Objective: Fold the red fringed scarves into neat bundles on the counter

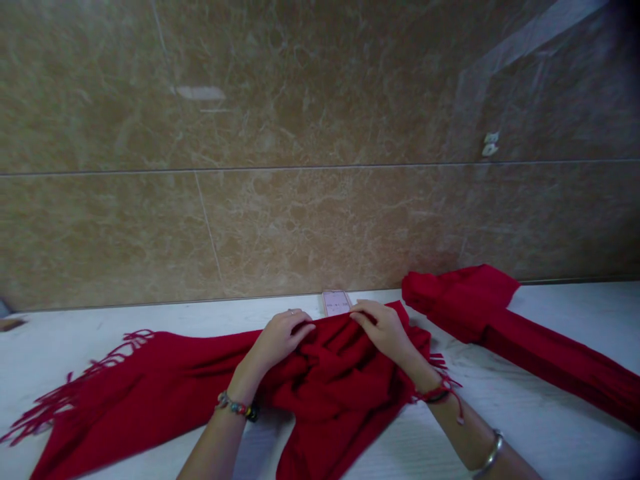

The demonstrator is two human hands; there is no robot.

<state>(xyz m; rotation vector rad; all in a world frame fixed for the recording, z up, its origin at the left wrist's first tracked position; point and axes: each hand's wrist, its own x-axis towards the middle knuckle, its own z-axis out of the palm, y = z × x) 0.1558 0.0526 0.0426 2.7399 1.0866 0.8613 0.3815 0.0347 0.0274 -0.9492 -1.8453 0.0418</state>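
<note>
A red fringed scarf (165, 380) lies spread and bunched across the white table, its tassels fanning out at the left end. Near the scarf's far edge, my left hand (285, 337) pinches the cloth between thumb and fingers. My right hand (380, 327) grips the same edge a little to the right, fingers closed on the fabric. Between the hands the cloth is rumpled into folds, and part of it hangs toward me. More fringe shows beside my right wrist.
Another red cloth (500, 320), folded long, lies on the right of the white table (575, 307). A small pinkish card or box (336, 303) sits behind the scarf. A brown marbled tile wall (300, 227) rises at the table's back edge. A small dark object (10, 324) is at far left.
</note>
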